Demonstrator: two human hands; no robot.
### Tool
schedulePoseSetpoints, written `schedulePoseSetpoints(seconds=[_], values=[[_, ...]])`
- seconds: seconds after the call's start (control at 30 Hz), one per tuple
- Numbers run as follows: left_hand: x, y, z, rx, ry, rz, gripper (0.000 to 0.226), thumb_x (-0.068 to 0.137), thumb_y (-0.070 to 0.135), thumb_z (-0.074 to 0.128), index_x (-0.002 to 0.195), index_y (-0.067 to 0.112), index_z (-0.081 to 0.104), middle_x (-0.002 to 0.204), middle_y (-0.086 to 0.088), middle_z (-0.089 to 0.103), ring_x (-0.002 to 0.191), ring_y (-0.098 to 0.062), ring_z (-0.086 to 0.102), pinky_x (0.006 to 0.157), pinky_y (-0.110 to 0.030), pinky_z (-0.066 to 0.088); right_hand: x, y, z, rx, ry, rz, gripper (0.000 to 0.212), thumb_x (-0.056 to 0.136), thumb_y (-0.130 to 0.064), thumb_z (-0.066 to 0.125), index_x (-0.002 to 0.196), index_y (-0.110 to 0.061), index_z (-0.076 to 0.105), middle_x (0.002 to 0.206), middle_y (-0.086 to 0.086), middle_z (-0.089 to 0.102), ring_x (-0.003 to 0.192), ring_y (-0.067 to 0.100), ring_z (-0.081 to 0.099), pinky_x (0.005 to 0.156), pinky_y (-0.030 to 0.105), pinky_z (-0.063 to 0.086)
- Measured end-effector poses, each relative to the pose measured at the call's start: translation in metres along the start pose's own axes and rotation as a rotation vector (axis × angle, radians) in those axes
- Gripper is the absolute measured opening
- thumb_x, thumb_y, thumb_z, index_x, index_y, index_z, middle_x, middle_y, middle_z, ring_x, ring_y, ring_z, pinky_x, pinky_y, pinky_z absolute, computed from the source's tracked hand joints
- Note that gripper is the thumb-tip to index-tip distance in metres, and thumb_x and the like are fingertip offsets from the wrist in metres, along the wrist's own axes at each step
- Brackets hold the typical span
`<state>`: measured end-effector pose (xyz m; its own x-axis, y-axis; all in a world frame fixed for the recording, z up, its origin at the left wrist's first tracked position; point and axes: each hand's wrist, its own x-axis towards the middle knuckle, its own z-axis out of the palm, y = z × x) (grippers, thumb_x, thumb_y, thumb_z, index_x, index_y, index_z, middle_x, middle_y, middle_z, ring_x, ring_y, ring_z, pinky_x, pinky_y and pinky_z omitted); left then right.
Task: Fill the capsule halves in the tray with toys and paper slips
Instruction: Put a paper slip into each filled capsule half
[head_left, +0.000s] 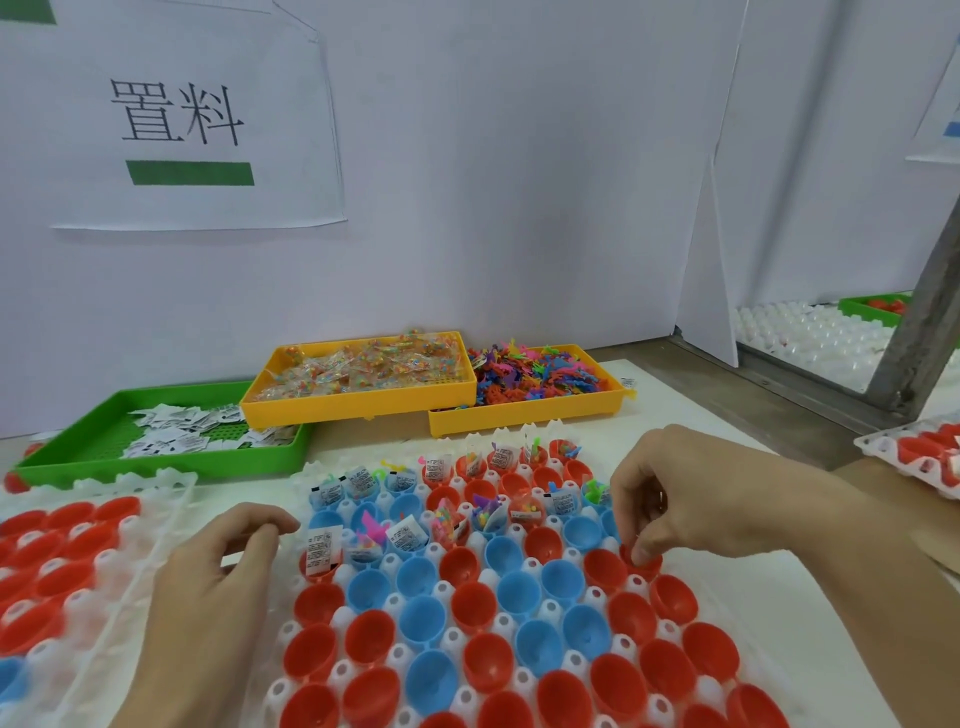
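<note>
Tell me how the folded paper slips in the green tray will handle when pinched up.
The paper slips are probably very light and floppy: they are small, thin and lie crumpled in a loose heap in the green tray. Since they overlap, a pinch may lift several together. Those already standing in capsule halves lean, so they likely bend easily.

Bright, even light; wide-angle bending at edges.

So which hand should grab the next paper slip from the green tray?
Probably the left hand: it's nearer the green tray of paper slips, seemingly holding nothing. The right hand has its fingers in a red capsule half.
</note>
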<state>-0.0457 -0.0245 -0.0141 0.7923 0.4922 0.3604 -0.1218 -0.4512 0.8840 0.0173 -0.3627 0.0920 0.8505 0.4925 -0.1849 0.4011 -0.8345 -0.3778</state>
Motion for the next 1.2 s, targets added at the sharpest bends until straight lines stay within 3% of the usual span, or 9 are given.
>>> schedulePoseSetpoints(seconds=[0.13, 0.43, 0.63, 0.8, 0.93, 1.0, 1.07, 1.13, 1.2], values=[[-0.005, 0.014, 0.001, -0.057, 0.024, -0.026, 0.037, 0.094, 0.002, 0.051, 0.073, 0.026, 0.07, 0.083, 0.014, 0.069, 0.082, -0.008, 0.061, 0.069, -0.03, 0.045, -0.001, 0.009, -0.001, -0.018, 0.009, -0.025, 0.028, 0.076, -0.023, 0.084, 0.064, -0.045, 0.072, 0.076, -0.025, 0.069, 0.075, -0.004, 0.064, 0.064, 0.009, 0.047], [-0.004, 0.016, 0.001, -0.001, 0.168, -0.124, 0.027, 0.087, 0.002, 0.052, 0.07, 0.019, 0.063, 0.072, 0.003, 0.063, 0.067, -0.008, 0.055, 0.052, -0.015, 0.04, 0.023, -0.022, -0.005, -0.088, 0.311, -0.322, 0.024, 0.082, -0.034, 0.073, 0.089, -0.056, 0.069, 0.082, -0.03, 0.068, 0.077, 0.0, 0.065, 0.055, 0.009, 0.046], [-0.002, 0.014, 0.001, 0.154, 0.104, -0.063, 0.021, 0.087, 0.008, 0.052, 0.072, 0.021, 0.06, 0.075, 0.004, 0.059, 0.072, -0.007, 0.055, 0.06, -0.019, 0.039, 0.082, -0.139, 0.004, 0.035, 0.167, -0.527, 0.017, 0.096, -0.025, 0.063, 0.096, -0.034, 0.077, 0.087, -0.022, 0.072, 0.083, -0.002, 0.066, 0.07, 0.012, 0.049], [-0.001, 0.011, 0.002, 0.157, 0.093, -0.04, 0.019, 0.087, 0.01, 0.051, 0.074, 0.022, 0.058, 0.079, 0.005, 0.057, 0.075, -0.005, 0.054, 0.064, -0.016, 0.04, 0.16, -0.217, 0.035, -0.053, 0.148, -0.529, 0.033, 0.095, -0.005, 0.046, 0.108, -0.018, 0.074, 0.113, 0.005, 0.071, 0.101, 0.02, 0.065, 0.086, 0.028, 0.05], [-0.002, 0.01, 0.001, 0.151, 0.088, -0.019, 0.019, 0.087, 0.011, 0.05, 0.074, 0.023, 0.058, 0.081, 0.006, 0.056, 0.076, -0.006, 0.054, 0.065, -0.017, 0.042, 0.214, -0.253, 0.059, -0.078, 0.13, -0.492, 0.035, 0.096, -0.001, 0.043, 0.118, -0.011, 0.069, 0.135, 0.011, 0.057, 0.112, 0.022, 0.058, 0.085, 0.022, 0.041], [-0.003, 0.01, 0.001, 0.15, 0.086, -0.001, 0.02, 0.088, 0.012, 0.05, 0.074, 0.024, 0.058, 0.083, 0.008, 0.054, 0.078, -0.004, 0.053, 0.066, -0.014, 0.041, 0.235, -0.262, 0.069, -0.069, 0.093, -0.446, 0.031, 0.098, -0.003, 0.044, 0.114, -0.003, 0.069, 0.129, 0.016, 0.062, 0.108, 0.026, 0.061, 0.087, 0.029, 0.049], [-0.003, 0.009, 0.001, 0.149, 0.078, 0.012, 0.021, 0.088, 0.013, 0.05, 0.073, 0.026, 0.057, 0.083, 0.008, 0.052, 0.08, -0.001, 0.052, 0.066, -0.012, 0.04, 0.251, -0.269, 0.08, -0.08, 0.051, -0.407, 0.03, 0.1, -0.012, 0.043, 0.089, 0.006, 0.065, 0.096, 0.021, 0.067, 0.087, 0.032, 0.062, 0.076, 0.035, 0.053], [-0.002, 0.009, 0.001, 0.137, 0.079, 0.01, 0.023, 0.088, 0.013, 0.049, 0.071, 0.027, 0.056, 0.083, 0.008, 0.051, 0.082, 0.0, 0.051, 0.066, -0.012, 0.04, 0.257, -0.275, 0.089, -0.105, 0.017, -0.376, 0.045, 0.104, -0.027, 0.039, 0.066, -0.004, 0.046, 0.066, 0.011, 0.048, 0.06, 0.023, 0.044, 0.06, 0.031, 0.04], [0.0, 0.008, 0.001, 0.124, 0.089, 0.005, 0.022, 0.088, 0.014, 0.049, 0.072, 0.026, 0.058, 0.083, 0.008, 0.05, 0.081, -0.001, 0.051, 0.065, -0.014, 0.04, 0.259, -0.28, 0.096, -0.122, -0.007, -0.369, 0.051, 0.106, -0.036, 0.031, 0.062, -0.012, 0.037, 0.063, 0.005, 0.04, 0.056, 0.017, 0.036, 0.061, 0.03, 0.036]])
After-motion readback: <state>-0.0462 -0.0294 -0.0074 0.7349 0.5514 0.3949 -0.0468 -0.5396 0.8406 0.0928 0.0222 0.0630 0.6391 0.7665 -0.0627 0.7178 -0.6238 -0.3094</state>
